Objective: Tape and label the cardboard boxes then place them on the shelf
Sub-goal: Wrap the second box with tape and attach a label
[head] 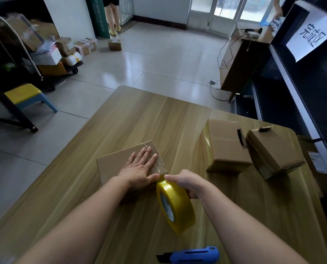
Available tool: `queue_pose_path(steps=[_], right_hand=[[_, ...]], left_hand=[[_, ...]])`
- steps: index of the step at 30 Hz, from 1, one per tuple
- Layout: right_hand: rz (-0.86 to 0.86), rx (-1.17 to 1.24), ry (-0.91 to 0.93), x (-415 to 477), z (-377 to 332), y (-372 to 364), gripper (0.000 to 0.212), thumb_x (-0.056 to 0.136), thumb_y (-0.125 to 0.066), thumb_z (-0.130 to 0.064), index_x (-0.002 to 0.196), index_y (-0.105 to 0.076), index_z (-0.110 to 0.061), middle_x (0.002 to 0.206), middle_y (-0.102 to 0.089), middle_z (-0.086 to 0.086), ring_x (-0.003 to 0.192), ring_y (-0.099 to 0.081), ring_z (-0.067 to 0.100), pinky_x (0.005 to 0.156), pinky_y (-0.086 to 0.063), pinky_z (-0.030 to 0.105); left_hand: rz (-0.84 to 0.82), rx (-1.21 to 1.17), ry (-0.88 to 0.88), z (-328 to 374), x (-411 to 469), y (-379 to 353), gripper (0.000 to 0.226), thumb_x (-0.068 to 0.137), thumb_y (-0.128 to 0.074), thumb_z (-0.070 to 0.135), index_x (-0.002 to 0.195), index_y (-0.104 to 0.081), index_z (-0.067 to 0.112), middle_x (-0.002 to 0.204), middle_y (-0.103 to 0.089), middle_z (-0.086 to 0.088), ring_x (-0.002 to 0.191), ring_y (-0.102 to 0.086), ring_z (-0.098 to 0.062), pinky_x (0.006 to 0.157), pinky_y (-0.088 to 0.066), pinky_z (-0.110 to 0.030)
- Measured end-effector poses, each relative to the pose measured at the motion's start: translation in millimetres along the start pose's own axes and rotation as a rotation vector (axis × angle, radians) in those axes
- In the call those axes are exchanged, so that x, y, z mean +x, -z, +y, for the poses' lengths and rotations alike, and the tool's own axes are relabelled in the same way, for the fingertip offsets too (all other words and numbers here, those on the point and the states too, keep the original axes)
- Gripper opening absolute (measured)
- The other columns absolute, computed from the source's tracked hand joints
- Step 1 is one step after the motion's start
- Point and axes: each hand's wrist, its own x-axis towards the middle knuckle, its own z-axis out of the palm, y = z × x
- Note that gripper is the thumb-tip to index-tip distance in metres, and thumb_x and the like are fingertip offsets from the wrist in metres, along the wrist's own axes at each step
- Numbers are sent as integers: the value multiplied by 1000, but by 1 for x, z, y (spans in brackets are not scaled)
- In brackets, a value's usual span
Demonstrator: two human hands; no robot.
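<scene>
Brown cardboard, plain and unprinted, makes up the box (pixel 119 164) being worked on. It lies flat near the middle of the table (pixel 140 119), with a glossy strip of clear tape along its right side from the far corner to the near one. The left hand (pixel 140 168) lies palm-down on its top, fingers straight and close together, thumb stretched out toward the near right corner. The right hand (pixel 183 181) is curled around a tape roll (pixel 176 204), thumb on the rim, its tip almost meeting the left thumb. The roll is yellow-tinted and stands on edge, just off that same corner.

Three boxes are on the table in all. The other two, a taped box (pixel 227 149) and a tilted box (pixel 273 153), stand side by side near the right edge, well apart from the first. I cannot tell whether the two touch. Shiny tape covers the left face of the taped box, and each of the pair carries a dark torn scrap at its upper edge. One tape roll and one blue utility knife (pixel 193 254) complete the count.

The knife, at the near edge, is cut off by the bottom of the view. The right hand's fingers are hidden behind the roll, and the left wrist covers the box's near side. To the right, a dark shelf (pixel 292 77) runs out of view, bearing a white paper sign (pixel 311 29).
</scene>
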Motion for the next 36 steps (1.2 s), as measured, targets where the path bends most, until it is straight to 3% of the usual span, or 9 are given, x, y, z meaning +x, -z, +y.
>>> queue_pose_path(steps=[6, 13, 17, 20, 22, 24, 28, 31, 36], right_hand=[[-23, -36, -78, 9, 13, -16, 66, 91, -63, -46, 135, -49, 2, 127, -60, 18, 115, -61, 35, 99, -50, 48], [32, 116, -89, 10, 13, -22, 60, 92, -65, -42, 131, -50, 1, 110, -61, 14, 107, -63, 31, 90, -54, 41], [-3, 174, -107, 14, 15, -23, 67, 89, -65, -50, 133, -47, -2, 121, -61, 17, 107, -63, 31, 85, -55, 39], [-10, 165, -120, 18, 16, -22, 61, 89, -64, -52, 125, -50, -4, 116, -63, 17, 103, -65, 30, 89, -56, 41], [-22, 162, -125, 17, 16, -20, 49, 91, -61, -50, 110, -54, -6, 108, -65, 14, 97, -66, 27, 86, -55, 39], [-38, 165, -133, 14, 15, -19, 41, 95, -57, -48, 97, -56, -7, 97, -61, 12, 87, -61, 25, 79, -53, 36], [-41, 147, -132, 9, 14, -15, 38, 97, -53, -46, 84, -53, -10, 86, -58, 9, 83, -58, 22, 71, -51, 31], [-44, 125, -112, 8, 16, -14, 39, 97, -52, -48, 85, -53, -11, 83, -58, 8, 81, -59, 21, 73, -53, 30], [-56, 97, -65, 8, 22, -12, 45, 98, -48, -51, 101, -57, -8, 89, -62, 9, 77, -62, 20, 68, -53, 31]], left_hand=[[25, 44, -29, -6, 2, 3, 78, 95, -26, 65, 152, 14, 31, 155, 31, 4, 140, 32, -10, 118, 17, -37], [53, 60, -40, -10, 6, 4, 88, 90, -33, 70, 151, 16, 31, 154, 33, 5, 140, 33, -11, 117, 20, -39], [252, 77, -7, 2, -4, -3, 84, 91, -40, 63, 154, 4, 29, 160, 21, -2, 146, 22, -18, 117, 19, -46], [440, 45, 28, 15, -17, -10, 75, 85, -57, 55, 149, -32, 24, 157, -23, -11, 145, -19, -31, 117, -13, -49], [650, -53, -19, 21, -26, -19, 47, 78, -72, 42, 118, -62, 20, 121, -55, -9, 113, -53, -30, 92, -46, -43], [747, -277, 0, 31, -37, -26, 15, 85, -68, 29, 91, -62, 17, 92, -58, -1, 83, -59, -20, 68, -54, -34], [554, -804, 278, 53, -54, -49, 24, 95, -51, 46, 89, -58, 23, 79, -62, 7, 76, -61, -16, 66, -50, -32], [287, -1126, 413, 63, -51, -55, 43, 89, -48, 64, 108, -56, 27, 102, -65, 1, 90, -64, -19, 75, -56, -37], [-119, -1461, 424, 64, -50, -48, 80, 75, -61, 71, 128, -46, 13, 87, -58, -8, 57, -56, -13, 47, -44, -24]])
